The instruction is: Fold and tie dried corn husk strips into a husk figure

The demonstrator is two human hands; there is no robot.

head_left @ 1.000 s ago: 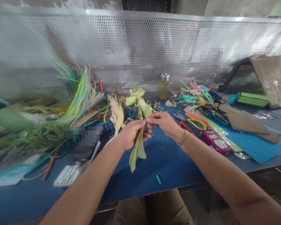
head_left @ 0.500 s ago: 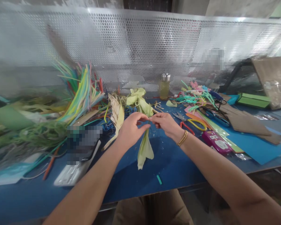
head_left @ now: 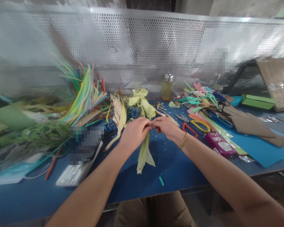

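Observation:
A pale green corn husk bundle [head_left: 145, 154] passes up through my hands, its flared tail hanging below them and its crumpled top spreading above. My left hand [head_left: 137, 128] is closed, thumb and fingers pinching the narrow middle of the bundle. My right hand [head_left: 165, 126] is closed too, its fingertips meeting the left ones. A short bit of thin blue string [head_left: 154, 130] shows under the right fingertips; the rest of it is hidden by my fingers. Dry, cream-coloured corn husks [head_left: 118, 116] lie just left of my left hand.
Scissors with red and yellow handles [head_left: 198, 125] lie right of my right wrist, near a purple case [head_left: 219, 144]. A phone [head_left: 85, 145] rests on a white object at left. Coloured strips [head_left: 81, 91], a glass bottle [head_left: 167, 88] and cardboard pieces [head_left: 248, 124] stand around the blue table [head_left: 180, 170].
My left thumb has closed in against the fingers, where it was apart before. The husk's tail has swung slightly left, and a bit of blue string now shows at my right fingertips.

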